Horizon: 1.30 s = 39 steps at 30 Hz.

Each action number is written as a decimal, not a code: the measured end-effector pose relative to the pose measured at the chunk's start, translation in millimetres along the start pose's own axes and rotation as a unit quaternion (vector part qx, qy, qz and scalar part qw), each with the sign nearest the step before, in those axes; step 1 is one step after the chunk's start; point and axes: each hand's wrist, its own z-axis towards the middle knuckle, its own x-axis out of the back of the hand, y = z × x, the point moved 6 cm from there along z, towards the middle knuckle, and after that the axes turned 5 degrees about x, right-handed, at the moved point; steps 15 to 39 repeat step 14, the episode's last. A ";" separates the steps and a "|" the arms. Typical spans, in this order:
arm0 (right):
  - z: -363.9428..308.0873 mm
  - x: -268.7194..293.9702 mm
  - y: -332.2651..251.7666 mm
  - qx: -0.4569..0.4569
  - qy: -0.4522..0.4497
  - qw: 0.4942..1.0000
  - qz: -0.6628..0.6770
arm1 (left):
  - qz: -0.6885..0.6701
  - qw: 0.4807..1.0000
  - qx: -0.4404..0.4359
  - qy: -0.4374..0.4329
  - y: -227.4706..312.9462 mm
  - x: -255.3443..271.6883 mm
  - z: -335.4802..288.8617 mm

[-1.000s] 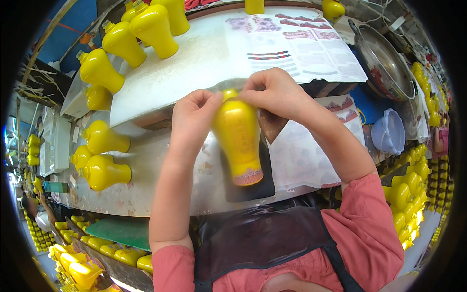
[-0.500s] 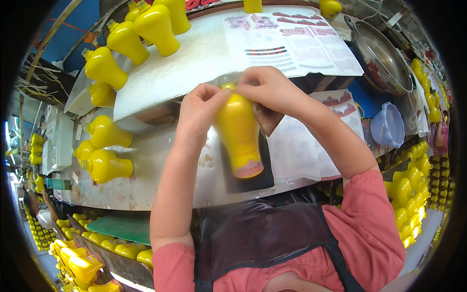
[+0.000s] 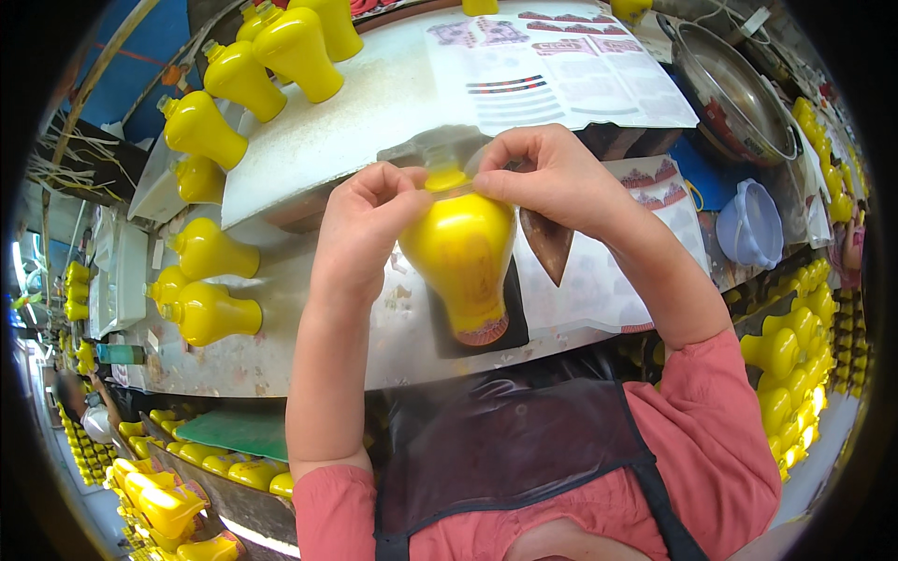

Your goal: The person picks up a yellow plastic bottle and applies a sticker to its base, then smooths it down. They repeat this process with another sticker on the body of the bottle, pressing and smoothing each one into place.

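Note:
A glossy yellow vase (image 3: 460, 254) lies tilted between my hands over the workbench, its neck pointing away from me and its foot toward me. My left hand (image 3: 367, 224) pinches the left side of the neck. My right hand (image 3: 552, 178) pinches the right side. A thin clear strip stretches across the neck between my fingertips. A dark pad (image 3: 514, 313) lies on the bench under the vase.
Several yellow vases (image 3: 210, 313) lie at the left of the bench and on a white board (image 3: 374, 112) behind. Printed sheets (image 3: 561, 65) lie at the back, a metal pan (image 3: 730, 89) and a pale plastic bowl (image 3: 753, 224) to the right. More yellow vases (image 3: 795, 365) are stacked below right.
Both hands and the vase have shifted slightly up and right in view. My fingers stay pinched at the neck.

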 end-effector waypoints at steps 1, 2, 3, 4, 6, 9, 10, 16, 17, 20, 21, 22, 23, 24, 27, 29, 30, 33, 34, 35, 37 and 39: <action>-0.5 -0.2 -0.2 0.011 0.000 1.000 0.000 | 0.008 1.000 0.002 0.000 0.6 -0.5 -1.0; -1.1 -0.7 0.6 0.014 0.003 1.000 -0.010 | 0.005 1.000 0.001 0.000 1.0 -1.2 -2.2; -1.7 -1.1 1.2 0.017 0.006 1.000 -0.019 | 0.003 1.000 0.000 0.000 1.2 -2.2 -3.5; -2.0 -1.0 1.0 0.023 0.006 0.999 -0.024 | 0.001 1.000 -0.001 0.000 1.4 -3.0 -4.6; -2.9 -0.1 -0.9 0.040 0.009 0.999 -0.036 | -0.003 1.000 -0.004 0.003 2.0 -3.9 -6.4; -4.4 3.3 -2.0 0.045 0.019 0.997 -0.058 | -0.010 1.000 -0.006 0.000 1.5 -5.0 -6.9; -5.1 3.6 -2.3 0.048 0.019 0.997 -0.054 | -0.016 1.000 -0.007 -0.002 1.2 -4.9 -6.9; -7.6 4.4 -3.4 0.059 0.015 0.997 -0.040 | -0.012 1.000 -0.010 -0.015 0.0 -3.5 -7.3; -7.6 4.4 -3.4 0.059 0.015 0.997 -0.040 | -0.012 1.000 -0.010 -0.015 0.0 -3.5 -7.3; -7.6 4.4 -3.4 0.059 0.015 0.997 -0.040 | -0.012 1.000 -0.010 -0.015 0.0 -3.5 -7.3; -7.6 4.4 -3.4 0.059 0.015 0.997 -0.040 | -0.012 1.000 -0.010 -0.015 0.0 -3.5 -7.3; -7.6 4.4 -3.4 0.059 0.015 0.997 -0.040 | -0.012 1.000 -0.010 -0.015 0.0 -3.5 -7.3; -7.6 4.4 -3.4 0.059 0.015 0.997 -0.040 | -0.012 1.000 -0.010 -0.015 0.0 -3.5 -7.3; -7.6 4.4 -3.4 0.059 0.015 0.997 -0.040 | -0.012 1.000 -0.010 -0.015 0.0 -3.5 -7.3; -7.6 4.4 -3.4 0.059 0.015 0.997 -0.040 | -0.012 1.000 -0.010 -0.015 0.0 -3.5 -7.3; -7.6 4.4 -3.4 0.059 0.015 0.997 -0.040 | -0.012 1.000 -0.010 -0.015 0.0 -3.5 -7.3; -7.6 4.4 -3.4 0.059 0.015 0.997 -0.040 | -0.012 1.000 -0.010 -0.015 0.0 -3.5 -7.3; -7.6 4.4 -3.4 0.059 0.015 0.997 -0.040 | -0.012 1.000 -0.010 -0.015 0.0 -3.5 -7.3; -7.6 4.4 -3.4 0.059 0.015 0.997 -0.040 | -0.012 1.000 -0.010 -0.015 0.0 -3.5 -7.3; -7.6 4.4 -3.4 0.059 0.015 0.997 -0.040 | -0.012 1.000 -0.010 -0.015 0.0 -3.5 -7.3; -7.6 4.4 -3.4 0.059 0.015 0.997 -0.040 | -0.012 1.000 -0.010 -0.015 0.0 -3.5 -7.3; -7.6 4.4 -3.4 0.059 0.015 0.997 -0.040 | -0.012 1.000 -0.010 -0.015 0.0 -3.5 -7.3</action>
